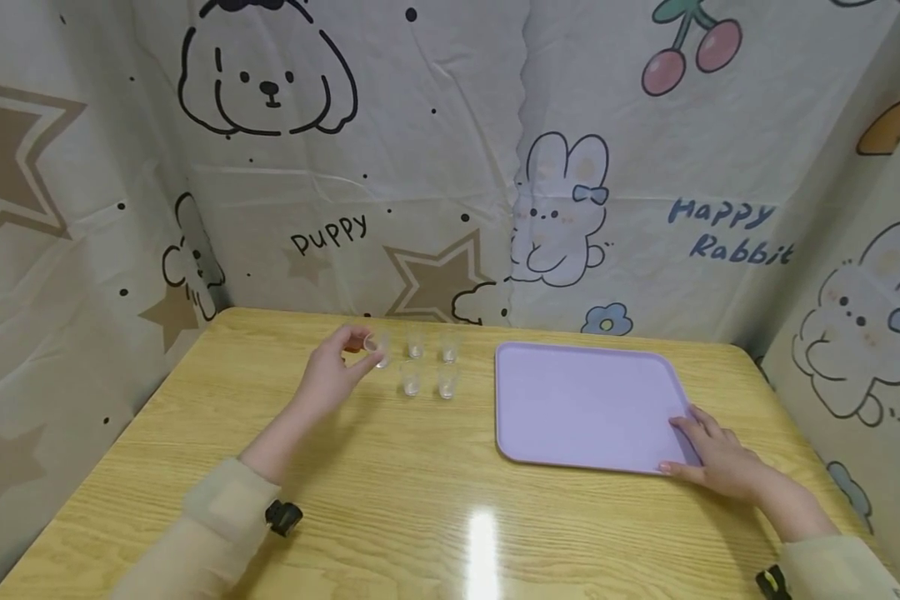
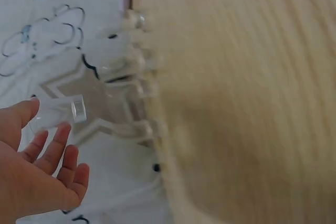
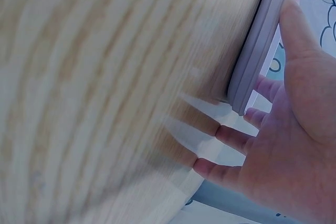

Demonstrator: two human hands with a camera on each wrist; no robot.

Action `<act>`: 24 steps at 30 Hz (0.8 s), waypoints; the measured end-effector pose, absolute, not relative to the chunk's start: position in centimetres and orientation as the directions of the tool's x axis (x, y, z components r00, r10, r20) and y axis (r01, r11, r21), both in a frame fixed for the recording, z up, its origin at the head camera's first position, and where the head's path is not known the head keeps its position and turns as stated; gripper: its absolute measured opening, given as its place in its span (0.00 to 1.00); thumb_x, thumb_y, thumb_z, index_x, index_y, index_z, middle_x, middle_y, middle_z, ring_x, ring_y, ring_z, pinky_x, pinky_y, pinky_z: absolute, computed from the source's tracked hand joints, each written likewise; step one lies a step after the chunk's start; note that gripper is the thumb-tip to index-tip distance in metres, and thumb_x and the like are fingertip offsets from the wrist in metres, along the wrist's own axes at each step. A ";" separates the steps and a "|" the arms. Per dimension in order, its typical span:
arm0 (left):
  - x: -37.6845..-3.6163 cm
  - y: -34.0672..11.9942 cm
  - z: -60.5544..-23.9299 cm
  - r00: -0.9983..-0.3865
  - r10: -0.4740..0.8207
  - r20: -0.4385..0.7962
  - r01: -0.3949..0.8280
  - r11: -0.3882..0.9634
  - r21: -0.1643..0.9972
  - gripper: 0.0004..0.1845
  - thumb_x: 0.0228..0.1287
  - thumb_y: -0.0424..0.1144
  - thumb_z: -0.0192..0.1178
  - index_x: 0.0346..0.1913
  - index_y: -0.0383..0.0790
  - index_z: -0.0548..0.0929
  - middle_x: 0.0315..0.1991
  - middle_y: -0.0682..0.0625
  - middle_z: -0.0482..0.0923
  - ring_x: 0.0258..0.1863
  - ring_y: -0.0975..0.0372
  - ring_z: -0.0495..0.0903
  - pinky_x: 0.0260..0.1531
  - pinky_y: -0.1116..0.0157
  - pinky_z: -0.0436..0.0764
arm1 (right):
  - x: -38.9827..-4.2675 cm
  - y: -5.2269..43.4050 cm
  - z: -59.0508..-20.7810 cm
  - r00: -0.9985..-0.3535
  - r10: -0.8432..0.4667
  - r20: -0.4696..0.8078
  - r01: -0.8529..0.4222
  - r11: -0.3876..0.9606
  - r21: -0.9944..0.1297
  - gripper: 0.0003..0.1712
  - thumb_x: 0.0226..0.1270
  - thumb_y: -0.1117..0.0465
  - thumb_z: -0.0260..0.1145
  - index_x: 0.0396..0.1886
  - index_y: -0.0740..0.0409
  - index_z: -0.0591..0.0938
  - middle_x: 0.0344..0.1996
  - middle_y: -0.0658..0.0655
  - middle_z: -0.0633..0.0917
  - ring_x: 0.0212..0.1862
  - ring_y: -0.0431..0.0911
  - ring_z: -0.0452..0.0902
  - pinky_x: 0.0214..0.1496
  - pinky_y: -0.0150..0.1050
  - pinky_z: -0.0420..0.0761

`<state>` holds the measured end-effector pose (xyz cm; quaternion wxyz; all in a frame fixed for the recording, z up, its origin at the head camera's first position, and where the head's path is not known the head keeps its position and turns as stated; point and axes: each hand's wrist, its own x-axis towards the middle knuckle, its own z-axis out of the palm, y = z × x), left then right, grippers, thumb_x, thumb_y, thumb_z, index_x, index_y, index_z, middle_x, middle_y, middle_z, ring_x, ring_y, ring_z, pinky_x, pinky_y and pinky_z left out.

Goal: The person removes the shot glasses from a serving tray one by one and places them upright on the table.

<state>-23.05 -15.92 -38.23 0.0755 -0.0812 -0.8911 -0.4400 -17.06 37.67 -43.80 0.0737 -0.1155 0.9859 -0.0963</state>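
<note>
Fingers (image 2: 52, 148) of the left hand (image 1: 330, 379) pinch one cup (image 1: 376, 350), lifted and tipped, w/ four more cups (image 1: 429, 367) just past the fingertips. Right hand (image 1: 720, 458) lies flat on the tray (image 1: 585, 408) corner, fingers straight. Pick-up step; next probably calls for carrying the cup over w/o squeezing.

Wooden table (image 1: 390, 500), cartoon-print curtain (image 1: 435, 150)
</note>
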 end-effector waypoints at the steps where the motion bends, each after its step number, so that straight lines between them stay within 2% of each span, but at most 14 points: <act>1: -23.3 -16.2 -38.7 -0.978 0.080 0.194 0.202 0.601 0.773 0.23 0.64 0.45 0.61 0.57 0.37 0.72 0.51 0.43 0.76 0.55 0.51 0.71 0.54 0.49 0.71 | -17.1 37.7 -43.8 -0.963 -0.241 -0.123 -0.213 0.955 -0.205 0.48 0.57 0.36 0.64 0.63 0.69 0.64 0.64 0.82 0.52 0.57 0.83 0.54 0.43 0.75 0.65; 10: -25.0 -17.4 -41.3 -0.988 0.137 0.078 0.149 0.651 0.744 0.23 0.65 0.43 0.60 0.58 0.34 0.71 0.53 0.39 0.76 0.56 0.46 0.71 0.53 0.49 0.73 | -17.0 37.5 -44.0 -0.964 -0.238 -0.116 -0.212 0.957 -0.200 0.48 0.57 0.36 0.64 0.63 0.69 0.65 0.64 0.81 0.53 0.57 0.83 0.54 0.44 0.75 0.65; 17: -25.7 -17.9 -42.0 -0.987 0.161 0.024 0.129 0.683 0.719 0.20 0.65 0.39 0.60 0.57 0.35 0.73 0.50 0.39 0.77 0.54 0.46 0.73 0.52 0.49 0.73 | -17.0 37.3 -44.0 -0.963 -0.244 -0.116 -0.216 0.954 -0.209 0.49 0.57 0.36 0.63 0.64 0.70 0.64 0.64 0.81 0.52 0.58 0.82 0.53 0.46 0.75 0.64; 24: -26.1 -18.4 -42.4 -0.984 0.181 -0.008 0.122 0.696 0.708 0.21 0.66 0.39 0.58 0.58 0.32 0.71 0.52 0.36 0.76 0.54 0.44 0.73 0.52 0.49 0.74 | -17.3 37.0 -43.7 -0.958 -0.255 -0.130 -0.220 0.946 -0.237 0.48 0.58 0.38 0.64 0.64 0.70 0.64 0.65 0.82 0.52 0.59 0.82 0.52 0.47 0.75 0.64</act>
